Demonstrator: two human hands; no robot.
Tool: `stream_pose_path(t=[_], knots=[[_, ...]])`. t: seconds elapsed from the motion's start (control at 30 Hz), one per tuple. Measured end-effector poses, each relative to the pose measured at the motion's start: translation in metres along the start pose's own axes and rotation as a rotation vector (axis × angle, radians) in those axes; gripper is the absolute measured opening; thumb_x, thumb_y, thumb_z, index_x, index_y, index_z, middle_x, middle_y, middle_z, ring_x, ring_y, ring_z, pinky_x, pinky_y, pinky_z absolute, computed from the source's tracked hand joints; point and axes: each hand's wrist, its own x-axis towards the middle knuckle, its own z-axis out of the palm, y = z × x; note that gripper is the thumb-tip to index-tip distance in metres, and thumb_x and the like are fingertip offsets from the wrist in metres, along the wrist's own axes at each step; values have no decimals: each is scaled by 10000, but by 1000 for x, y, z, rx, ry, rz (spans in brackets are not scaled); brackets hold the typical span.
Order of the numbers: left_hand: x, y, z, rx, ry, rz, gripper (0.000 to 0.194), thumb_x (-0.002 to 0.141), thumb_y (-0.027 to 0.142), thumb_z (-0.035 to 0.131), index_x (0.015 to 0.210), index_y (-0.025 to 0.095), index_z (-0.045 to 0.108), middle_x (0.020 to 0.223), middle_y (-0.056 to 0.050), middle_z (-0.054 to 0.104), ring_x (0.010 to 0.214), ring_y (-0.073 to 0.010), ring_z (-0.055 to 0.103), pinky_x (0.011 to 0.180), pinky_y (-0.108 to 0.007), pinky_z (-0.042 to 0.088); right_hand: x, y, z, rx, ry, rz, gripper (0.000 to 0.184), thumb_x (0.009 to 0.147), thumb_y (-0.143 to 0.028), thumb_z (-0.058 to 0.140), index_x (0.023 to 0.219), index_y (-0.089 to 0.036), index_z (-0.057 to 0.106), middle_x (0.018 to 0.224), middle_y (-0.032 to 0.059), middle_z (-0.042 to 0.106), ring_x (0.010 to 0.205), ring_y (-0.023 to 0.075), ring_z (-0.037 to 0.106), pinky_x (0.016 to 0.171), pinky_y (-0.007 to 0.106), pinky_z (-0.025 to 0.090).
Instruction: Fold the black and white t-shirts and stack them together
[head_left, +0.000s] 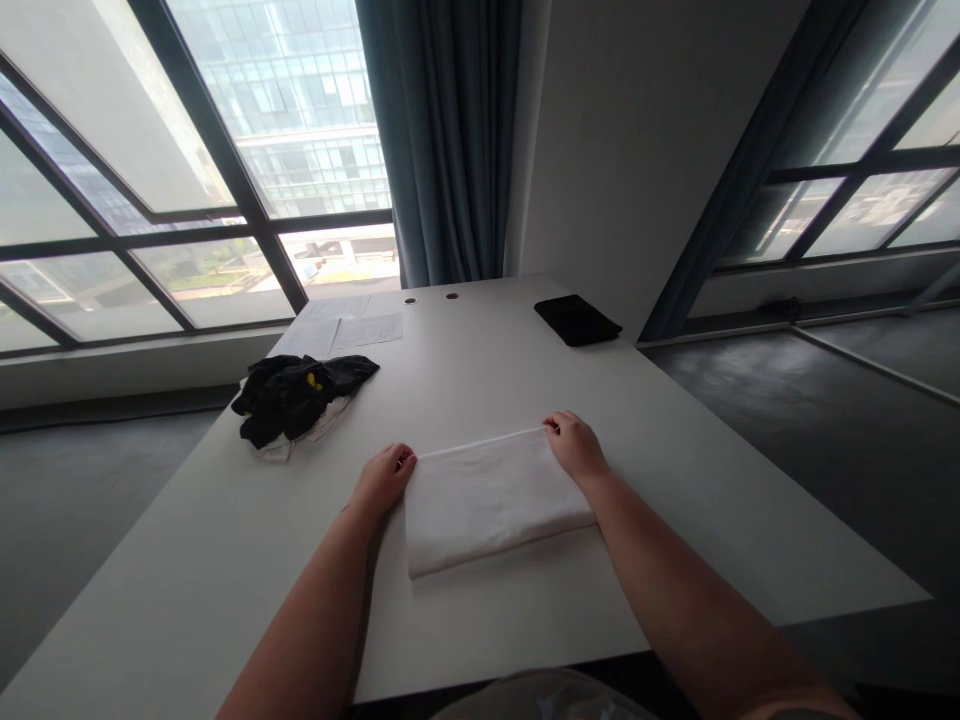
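Observation:
A white cloth, folded into a flat rectangle, lies in front of me on the white table. My left hand pinches its far left corner, fingers closed. At the far right corner, my right hand grips the same edge between thumb and fingers. The far edge runs straight between both hands. Part of the cloth's right side is hidden behind my right hand and forearm.
A crumpled pile of black cloth with a yellow spot lies on the left, over some pale fabric. A folded black cloth rests at the far right. Paper sheets lie at the far left. Two round holes sit near the back edge.

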Motion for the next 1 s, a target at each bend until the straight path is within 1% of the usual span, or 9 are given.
stream_pose_path(t=[0.07,0.2,0.3,0.4,0.47,0.6,0.7,0.83,1.0], knots=[[0,0,2,35,2,3,238,971,375,476,989,245,674,1030,-58,712,942,-210,642,857,-300,464,-2,0,0,-151,-2,-31,215,955,-135,563,1023,-151,767,1047,124,718,962,223,644,899,300,467],[1,-5,0,100,-13,15,310,1008,405,409,988,240,671,1035,-67,707,982,-215,642,875,-300,465,-1,13,-5,-343,-31,54,244,991,-200,558,1061,-149,786,1057,146,709,988,257,618,918,333,442],[1,-9,-2,136,-2,-6,384,1034,412,337,968,230,668,1031,-77,709,1005,-220,638,894,-308,465,0,20,-11,-354,-10,67,287,1003,-194,517,1101,-148,783,1079,135,713,1031,255,608,957,328,416],[0,-7,-4,143,14,-38,412,1045,410,302,997,229,669,1055,-75,717,1027,-220,641,912,-313,462,-2,15,-16,-314,20,-28,301,1019,-208,488,1082,-136,774,1082,130,715,1046,244,602,999,322,387],[-2,-2,-5,168,16,-48,410,1047,422,308,1020,234,671,1084,-73,718,1040,-222,643,913,-315,461,-6,6,-16,-307,17,-55,298,1036,-301,517,1032,-146,772,1060,129,713,1035,254,597,994,333,386],[-5,7,-4,233,-19,-47,343,1015,465,427,1029,241,686,1092,-65,714,1044,-232,646,911,-322,461,-15,-9,-13,-340,-60,4,378,983,-518,646,961,-153,743,1025,143,693,1000,288,586,911,351,417],[-5,8,-6,248,-59,-24,316,1001,456,467,1033,240,696,1093,-61,709,1065,-233,642,923,-321,458,-15,-10,-10,-289,-96,19,360,968,-489,686,1006,-131,702,1038,147,683,986,284,595,900,350,427],[-8,10,-14,295,-92,-6,318,1010,452,459,1019,248,704,1078,-56,705,1032,-221,650,895,-317,465,-11,-5,-7,-132,-108,22,213,955,-349,708,996,-147,654,1009,112,696,963,258,616,886,328,442],[-15,38,-18,451,-33,16,292,1008,364,450,1035,254,719,1151,-69,714,1100,-274,652,942,-390,478,-10,-4,-2,104,-92,39,129,927,-294,682,983,-194,623,977,72,710,910,220,652,811,292,467]])
